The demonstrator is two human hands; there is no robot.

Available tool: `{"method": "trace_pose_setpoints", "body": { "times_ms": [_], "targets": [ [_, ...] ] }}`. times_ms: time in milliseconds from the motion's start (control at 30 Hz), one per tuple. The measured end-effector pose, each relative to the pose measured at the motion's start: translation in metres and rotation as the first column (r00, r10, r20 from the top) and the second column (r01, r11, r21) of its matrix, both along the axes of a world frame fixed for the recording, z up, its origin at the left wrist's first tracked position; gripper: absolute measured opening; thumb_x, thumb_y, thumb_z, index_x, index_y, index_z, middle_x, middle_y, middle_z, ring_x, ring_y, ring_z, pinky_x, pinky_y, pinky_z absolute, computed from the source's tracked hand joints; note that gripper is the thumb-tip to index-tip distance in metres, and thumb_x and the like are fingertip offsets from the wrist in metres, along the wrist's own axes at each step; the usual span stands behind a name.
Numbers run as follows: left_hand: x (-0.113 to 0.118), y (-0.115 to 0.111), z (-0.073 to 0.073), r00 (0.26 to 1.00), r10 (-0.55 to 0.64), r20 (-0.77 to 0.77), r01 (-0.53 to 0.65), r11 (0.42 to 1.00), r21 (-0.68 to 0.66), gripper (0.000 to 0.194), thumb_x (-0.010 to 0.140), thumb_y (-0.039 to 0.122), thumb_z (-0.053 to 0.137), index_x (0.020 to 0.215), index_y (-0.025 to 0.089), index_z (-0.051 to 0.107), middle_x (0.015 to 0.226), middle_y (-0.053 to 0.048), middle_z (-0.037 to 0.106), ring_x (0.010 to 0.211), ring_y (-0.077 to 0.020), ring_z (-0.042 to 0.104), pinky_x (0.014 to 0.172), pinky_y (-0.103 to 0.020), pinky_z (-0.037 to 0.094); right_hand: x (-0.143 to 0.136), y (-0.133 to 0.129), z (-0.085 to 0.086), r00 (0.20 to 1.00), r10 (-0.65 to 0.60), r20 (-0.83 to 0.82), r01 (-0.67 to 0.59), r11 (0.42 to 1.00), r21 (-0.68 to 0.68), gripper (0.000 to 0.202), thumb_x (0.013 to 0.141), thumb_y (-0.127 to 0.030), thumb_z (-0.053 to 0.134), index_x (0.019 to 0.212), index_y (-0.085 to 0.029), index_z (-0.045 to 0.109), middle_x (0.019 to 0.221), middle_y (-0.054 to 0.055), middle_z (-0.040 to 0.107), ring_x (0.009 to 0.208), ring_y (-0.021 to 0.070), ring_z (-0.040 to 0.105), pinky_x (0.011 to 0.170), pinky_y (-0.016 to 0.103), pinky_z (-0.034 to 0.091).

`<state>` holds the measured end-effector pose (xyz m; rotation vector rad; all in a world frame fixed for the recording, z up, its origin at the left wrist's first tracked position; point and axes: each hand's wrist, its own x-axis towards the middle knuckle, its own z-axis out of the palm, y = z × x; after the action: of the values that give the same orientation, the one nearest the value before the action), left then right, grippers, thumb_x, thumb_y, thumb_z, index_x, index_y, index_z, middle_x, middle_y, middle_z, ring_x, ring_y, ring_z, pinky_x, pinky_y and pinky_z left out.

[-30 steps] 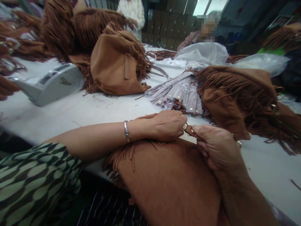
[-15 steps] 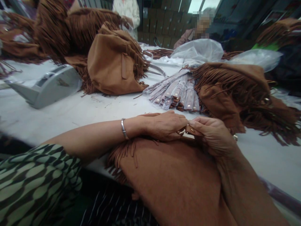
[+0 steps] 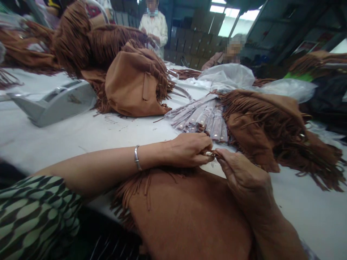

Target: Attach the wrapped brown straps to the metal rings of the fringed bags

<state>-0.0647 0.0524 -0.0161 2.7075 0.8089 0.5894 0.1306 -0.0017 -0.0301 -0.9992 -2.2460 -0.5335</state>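
A brown suede bag with fringe along its left side lies at the table's front edge, below my hands. My left hand, with a silver bracelet at the wrist, is closed on a small gold metal ring above the bag's top edge. Close beside it, my right hand pinches the end of a brown leather strap that meets the ring. Whether the strap passes through the ring is too small to tell.
A grey tape dispenser stands at the left. Behind are fringed brown bags, wrapped straps and another fringed bag at the right. Clear plastic lies farther back. Two people are across the white table.
The view has tilted up a little. My right hand has turned, its knuckles now higher, and the strap end is less exposed. My left fingers are curled more tightly at the ring.
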Motion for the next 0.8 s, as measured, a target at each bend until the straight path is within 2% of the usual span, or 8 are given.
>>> {"method": "trace_pose_setpoints", "body": {
  "times_ms": [167, 300, 367, 433, 533, 633, 733, 800],
  "targets": [
    [0.0, -0.002, 0.0, 0.997, -0.028, -0.074, 0.027, 1.0, -0.013, 0.018, 0.089, 0.019, 0.039, 0.084, 0.014, 0.056, 0.084, -0.005, 0.057, 0.073, -0.0136, 0.05, 0.07, -0.024, 0.041, 0.004, -0.002, 0.004, 0.996, -0.065, 0.068, 0.067, 0.997, -0.034, 0.023, 0.091, -0.018, 0.053, 0.108, -0.009, 0.066, 0.093, 0.013, 0.073, 0.084, 0.0248, 0.069, 0.078, 0.033, 0.053],
    [-0.001, 0.001, -0.003, 0.993, -0.102, -0.053, 0.098, 0.993, -0.073, 0.021, 0.09, 0.015, 0.035, 0.086, 0.012, 0.055, 0.086, -0.007, 0.059, 0.076, -0.014, 0.051, 0.075, -0.025, 0.043, 0.001, 0.002, 0.002, 0.993, -0.04, -0.107, 0.019, 0.981, -0.192, 0.025, 0.091, -0.024, 0.054, 0.108, -0.014, 0.069, 0.096, 0.01, 0.074, 0.08, 0.0231, 0.071, 0.072, 0.032, 0.055],
    [-0.002, 0.003, -0.006, 0.994, -0.104, -0.036, 0.101, 0.992, -0.076, 0.023, 0.09, 0.015, 0.033, 0.085, 0.012, 0.055, 0.086, -0.008, 0.059, 0.076, -0.0142, 0.051, 0.075, -0.025, 0.044, 0.001, 0.006, -0.001, 0.96, -0.042, -0.277, -0.07, 0.921, -0.383, 0.026, 0.09, -0.028, 0.055, 0.108, -0.015, 0.07, 0.095, 0.008, 0.074, 0.073, 0.0207, 0.071, 0.068, 0.031, 0.056],
    [-0.002, 0.004, -0.006, 0.99, -0.134, -0.032, 0.131, 0.988, -0.083, 0.024, 0.09, 0.013, 0.032, 0.085, 0.012, 0.056, 0.085, -0.007, 0.06, 0.076, -0.0138, 0.052, 0.075, -0.024, 0.043, 0.003, 0.01, -0.003, 0.913, -0.095, -0.397, -0.153, 0.822, -0.548, 0.029, 0.088, -0.031, 0.056, 0.106, -0.014, 0.071, 0.091, 0.008, 0.075, 0.065, 0.0191, 0.069, 0.061, 0.03, 0.057],
    [-0.002, 0.002, -0.005, 0.99, -0.132, -0.053, 0.126, 0.987, -0.097, 0.023, 0.088, 0.013, 0.035, 0.088, 0.011, 0.058, 0.085, -0.007, 0.061, 0.075, -0.0141, 0.053, 0.072, -0.024, 0.044, 0.008, 0.011, -0.003, 0.895, -0.18, -0.408, -0.151, 0.738, -0.657, 0.032, 0.087, -0.036, 0.057, 0.106, -0.015, 0.072, 0.089, 0.007, 0.075, 0.062, 0.019, 0.068, 0.053, 0.03, 0.055],
    [-0.002, -0.003, -0.003, 0.999, -0.027, -0.023, 0.027, 0.999, -0.023, 0.023, 0.089, 0.021, 0.04, 0.099, 0.011, 0.057, 0.091, -0.008, 0.062, 0.079, -0.0165, 0.055, 0.071, -0.026, 0.044, 0.009, 0.007, 0.005, 0.921, -0.213, -0.328, -0.066, 0.743, -0.667, 0.032, 0.088, -0.036, 0.055, 0.107, -0.017, 0.071, 0.09, 0.007, 0.074, 0.067, 0.0204, 0.069, 0.056, 0.031, 0.055],
    [-0.003, -0.004, -0.002, 0.999, 0.032, -0.033, -0.029, 0.996, 0.086, 0.025, 0.09, 0.025, 0.039, 0.096, 0.011, 0.058, 0.091, -0.01, 0.062, 0.079, -0.0187, 0.055, 0.071, -0.03, 0.044, 0.004, 0.004, 0.023, 0.962, -0.168, -0.216, -0.002, 0.784, -0.621, 0.03, 0.089, -0.033, 0.052, 0.105, -0.017, 0.072, 0.089, 0.007, 0.075, 0.074, 0.0225, 0.07, 0.065, 0.033, 0.055],
    [-0.005, -0.001, 0.0, 1.0, 0.0, -0.008, 0.001, 0.999, 0.042, 0.022, 0.087, 0.022, 0.04, 0.091, 0.01, 0.059, 0.087, -0.01, 0.061, 0.077, -0.0182, 0.054, 0.072, -0.03, 0.044, 0.0, 0.007, 0.039, 0.986, -0.109, -0.123, 0.013, 0.801, -0.599, 0.029, 0.089, -0.031, 0.051, 0.101, -0.018, 0.074, 0.09, 0.007, 0.075, 0.078, 0.0232, 0.07, 0.07, 0.033, 0.054]
  ]
}}
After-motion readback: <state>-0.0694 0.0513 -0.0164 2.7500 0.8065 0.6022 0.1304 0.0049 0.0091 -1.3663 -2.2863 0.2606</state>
